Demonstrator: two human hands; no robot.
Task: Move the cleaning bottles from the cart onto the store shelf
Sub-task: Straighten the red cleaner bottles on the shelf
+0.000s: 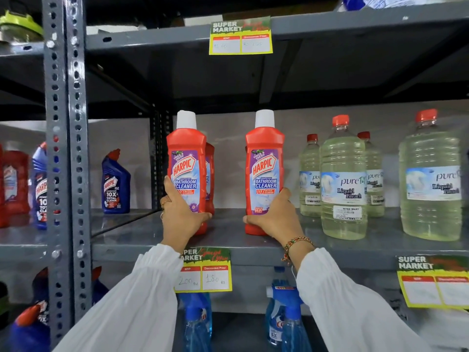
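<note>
Head view: left hand [177,214] is clamped on one red cleaner bottle [187,171], right hand [275,217] on a second red cleaner bottle [264,174], both upright on the grey shelf [228,237] near its front edge. Bleach bottles [342,179] stand at 3 o'clock. Risk: a careless sideways push could topple them or the bottle behind the left one.

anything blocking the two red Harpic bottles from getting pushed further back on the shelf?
Left bottle: yes, another red bottle stands right behind it. Right bottle: nothing visible behind it. Both hands, left and right, grip the bottles.
</note>
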